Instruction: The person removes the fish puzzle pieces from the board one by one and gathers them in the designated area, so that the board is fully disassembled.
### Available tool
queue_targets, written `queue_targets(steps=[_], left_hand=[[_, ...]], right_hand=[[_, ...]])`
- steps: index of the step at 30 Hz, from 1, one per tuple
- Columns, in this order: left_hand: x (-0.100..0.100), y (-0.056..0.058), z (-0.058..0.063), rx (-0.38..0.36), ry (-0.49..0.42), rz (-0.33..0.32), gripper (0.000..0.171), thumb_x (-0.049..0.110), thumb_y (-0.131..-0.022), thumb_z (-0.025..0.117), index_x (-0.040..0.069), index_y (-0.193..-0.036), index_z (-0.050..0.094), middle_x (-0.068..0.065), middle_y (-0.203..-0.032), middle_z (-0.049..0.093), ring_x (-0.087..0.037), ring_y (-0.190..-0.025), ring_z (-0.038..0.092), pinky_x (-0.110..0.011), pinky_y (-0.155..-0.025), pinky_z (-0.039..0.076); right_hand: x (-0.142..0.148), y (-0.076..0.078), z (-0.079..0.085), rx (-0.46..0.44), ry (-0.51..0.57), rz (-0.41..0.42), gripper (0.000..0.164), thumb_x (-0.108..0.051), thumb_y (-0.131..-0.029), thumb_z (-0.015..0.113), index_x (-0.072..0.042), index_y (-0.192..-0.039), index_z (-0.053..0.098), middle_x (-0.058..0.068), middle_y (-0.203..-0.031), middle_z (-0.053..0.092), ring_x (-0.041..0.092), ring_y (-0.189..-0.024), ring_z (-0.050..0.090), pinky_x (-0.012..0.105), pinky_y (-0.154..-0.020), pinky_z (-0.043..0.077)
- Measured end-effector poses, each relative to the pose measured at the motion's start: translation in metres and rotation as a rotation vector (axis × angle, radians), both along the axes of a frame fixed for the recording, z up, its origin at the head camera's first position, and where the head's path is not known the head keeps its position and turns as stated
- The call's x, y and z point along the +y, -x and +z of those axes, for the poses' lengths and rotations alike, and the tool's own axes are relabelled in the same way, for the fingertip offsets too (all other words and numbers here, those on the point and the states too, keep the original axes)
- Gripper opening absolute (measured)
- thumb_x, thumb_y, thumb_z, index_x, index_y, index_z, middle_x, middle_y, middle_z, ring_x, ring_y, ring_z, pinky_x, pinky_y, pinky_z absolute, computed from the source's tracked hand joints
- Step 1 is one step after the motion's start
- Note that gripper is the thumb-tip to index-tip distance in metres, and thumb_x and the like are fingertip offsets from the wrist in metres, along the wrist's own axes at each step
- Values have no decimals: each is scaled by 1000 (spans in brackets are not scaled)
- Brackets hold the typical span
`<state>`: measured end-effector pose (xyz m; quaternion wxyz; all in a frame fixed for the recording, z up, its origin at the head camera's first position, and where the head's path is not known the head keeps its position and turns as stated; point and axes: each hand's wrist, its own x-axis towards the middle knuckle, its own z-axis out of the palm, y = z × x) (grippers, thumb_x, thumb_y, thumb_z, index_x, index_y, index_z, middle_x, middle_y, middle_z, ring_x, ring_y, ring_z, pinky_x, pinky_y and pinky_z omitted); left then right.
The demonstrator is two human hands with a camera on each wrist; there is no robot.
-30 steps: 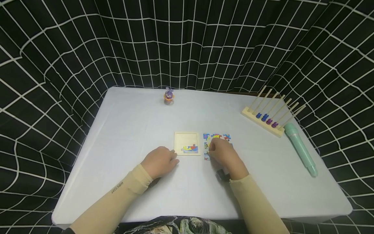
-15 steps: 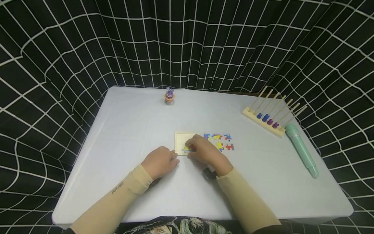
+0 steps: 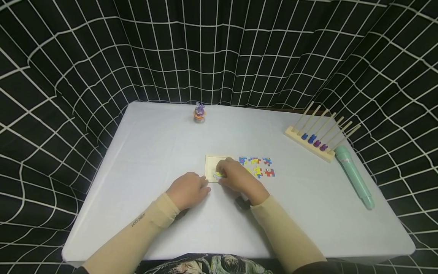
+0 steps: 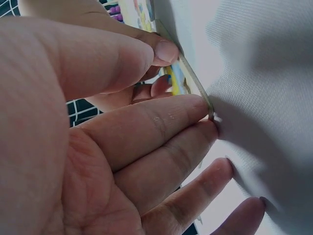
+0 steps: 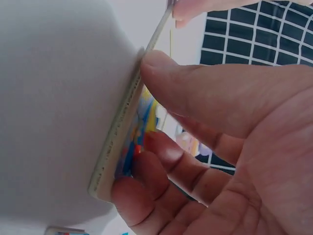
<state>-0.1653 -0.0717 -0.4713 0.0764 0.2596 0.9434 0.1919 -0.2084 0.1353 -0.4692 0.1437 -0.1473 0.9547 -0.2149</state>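
Note:
A shallow wooden puzzle tray [image 3: 212,163] lies on the white table in the head view. My left hand [image 3: 187,189] rests at its near left corner; the left wrist view shows straight fingers [image 4: 181,115] touching the tray's edge. Over the tray's lower right part, my right hand [image 3: 237,177] bends its fingers around a puzzle piece [image 5: 152,115] against the coloured picture. Its thumb [image 5: 159,61] lies by the tray's near edge in the right wrist view. The hand hides most of the joined pieces. Several loose puzzle pieces [image 3: 254,161] lie flat to the right.
A wooden peg rack [image 3: 309,144] with blue and purple beads stands at the right. Beside it lies a mint-green tube [image 3: 356,179]. A small purple and orange toy [image 3: 199,112] is near the back edge. A black gridded curtain [image 3: 219,53] surrounds the table.
My right hand took a piece from the loose pieces and moved left onto the tray. During the last half second it shifted only slightly. The left hand stayed at the tray's corner.

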Motion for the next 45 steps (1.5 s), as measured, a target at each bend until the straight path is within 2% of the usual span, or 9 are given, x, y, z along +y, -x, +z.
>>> queue_targets(steps=[5, 10, 15, 19, 22, 26, 31, 35, 45], left_hand=[[1, 0, 0, 18, 15, -6, 33, 26, -105, 70, -1, -122, 81, -20, -117, 81, -38, -109, 76, -50, -96, 60], [1, 0, 1, 15, 20, -5, 35, 26, -106, 70, -2, -123, 80, -20, -123, 80, -38, -118, 76, -50, -103, 59], [1, 0, 1, -2, 17, 0, 35, 28, -106, 70, -1, -124, 80, -19, -129, 78, -38, -125, 73, -51, -108, 57], [0, 0, 2, -1, 18, -3, 34, 27, -106, 70, 0, -123, 81, -18, -130, 78, -38, -125, 73, -51, -108, 57], [0, -1, 4, -12, 20, 1, 33, 26, -106, 70, 0, -122, 81, -18, -131, 78, -39, -126, 73, -51, -110, 56], [0, -2, 5, -39, 21, 13, 32, 25, -105, 70, 0, -122, 81, -18, -134, 77, -39, -128, 72, -51, -111, 55], [0, -2, 5, -50, 19, 21, 30, 24, -105, 70, 0, -121, 82, -17, -135, 76, -38, -129, 71, -50, -112, 54], [0, -2, 5, -51, 12, 16, 31, 24, -106, 70, 0, -121, 82, -18, -135, 76, -38, -130, 71, -50, -112, 54], [1, -2, 6, -49, 9, 3, 32, 22, -105, 69, -1, -123, 81, -19, -136, 76, -39, -131, 70, -51, -113, 54]], right_hand=[[1, -2, -4, 12, 55, -34, 25, -5, -93, 84, -14, -108, 66, 5, -102, 61, 22, -93, 58, 39, -89, 54], [3, -4, -6, 34, 110, -25, 22, -2, -95, 81, -14, -106, 66, 5, -100, 64, 23, -95, 59, 42, -91, 54], [9, -3, -4, 35, 178, -19, 17, 2, -100, 68, -13, -107, 69, 5, -101, 67, 23, -97, 59, 41, -92, 53], [28, -3, 4, 6, 283, -82, 16, -5, -104, 63, -17, -110, 73, 4, -104, 69, 24, -98, 62, 41, -87, 54], [53, -4, 13, -9, 332, -144, 15, -10, -107, 62, -16, -116, 73, 6, -113, 73, 27, -106, 67, 47, -92, 56], [90, -9, 17, -49, 307, -225, 17, -10, -109, 61, -9, -122, 72, 14, -130, 72, 34, -123, 66, 55, -106, 53], [119, -18, 14, -135, 211, -293, 14, -8, -107, 63, -5, -117, 73, 15, -121, 72, 33, -115, 63, 52, -103, 52], [125, -23, 9, -181, 164, -337, 11, -8, -105, 66, -6, -112, 74, 13, -111, 70, 30, -107, 61, 47, -97, 51], [115, -26, 4, -154, 77, -488, 11, -11, -101, 72, -7, -111, 71, 14, -110, 68, 31, -102, 61, 44, -86, 52]])
